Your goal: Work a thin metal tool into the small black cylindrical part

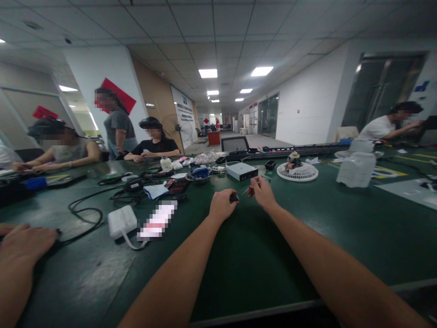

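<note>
My left hand (221,206) is closed around a small black object (234,197), which shows just past my fingertips. My right hand (262,193) pinches a small screwdriver with a red handle (251,191), and its thin metal shaft points left toward the black object. The shaft tip and the black object are very close, but I cannot tell if they touch. Both hands are raised slightly above the dark green work table (249,255). Most of the red handle is hidden by my fingers.
Nearby on the table are a white power adapter (122,222), tangled black cables (85,214), and a small silver-white box (241,171). Farther right are a round white vented base (297,172) and a translucent plastic jug (357,169). Another person's hand (23,246) rests at the left.
</note>
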A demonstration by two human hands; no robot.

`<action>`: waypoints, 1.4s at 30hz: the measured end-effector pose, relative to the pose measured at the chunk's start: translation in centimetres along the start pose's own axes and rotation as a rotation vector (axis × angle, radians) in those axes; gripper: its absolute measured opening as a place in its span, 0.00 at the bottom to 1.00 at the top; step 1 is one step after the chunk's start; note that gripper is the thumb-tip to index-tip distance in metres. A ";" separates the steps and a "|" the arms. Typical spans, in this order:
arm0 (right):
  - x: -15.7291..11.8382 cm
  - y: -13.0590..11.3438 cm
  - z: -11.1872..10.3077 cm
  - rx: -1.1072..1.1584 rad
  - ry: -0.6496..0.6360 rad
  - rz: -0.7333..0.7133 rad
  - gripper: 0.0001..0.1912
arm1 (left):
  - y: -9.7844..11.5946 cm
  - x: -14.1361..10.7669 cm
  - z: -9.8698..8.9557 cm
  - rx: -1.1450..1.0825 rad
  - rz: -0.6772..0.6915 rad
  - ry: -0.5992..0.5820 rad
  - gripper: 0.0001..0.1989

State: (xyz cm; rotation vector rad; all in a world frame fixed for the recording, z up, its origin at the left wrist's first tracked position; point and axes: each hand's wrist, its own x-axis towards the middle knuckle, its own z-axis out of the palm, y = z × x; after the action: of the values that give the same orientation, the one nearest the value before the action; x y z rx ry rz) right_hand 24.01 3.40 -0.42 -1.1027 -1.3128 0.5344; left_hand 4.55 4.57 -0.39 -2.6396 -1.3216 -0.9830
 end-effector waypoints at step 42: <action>0.3 0.4 -0.1 0.092 0.057 0.098 0.17 | 0.1 0.1 0.2 -0.006 0.016 0.033 0.17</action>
State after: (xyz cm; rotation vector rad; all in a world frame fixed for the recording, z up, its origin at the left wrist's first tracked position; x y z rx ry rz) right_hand 24.32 3.79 -0.64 -1.1027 -1.1778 0.6251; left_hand 4.76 4.66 -0.51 -2.6220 -1.2902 -1.0258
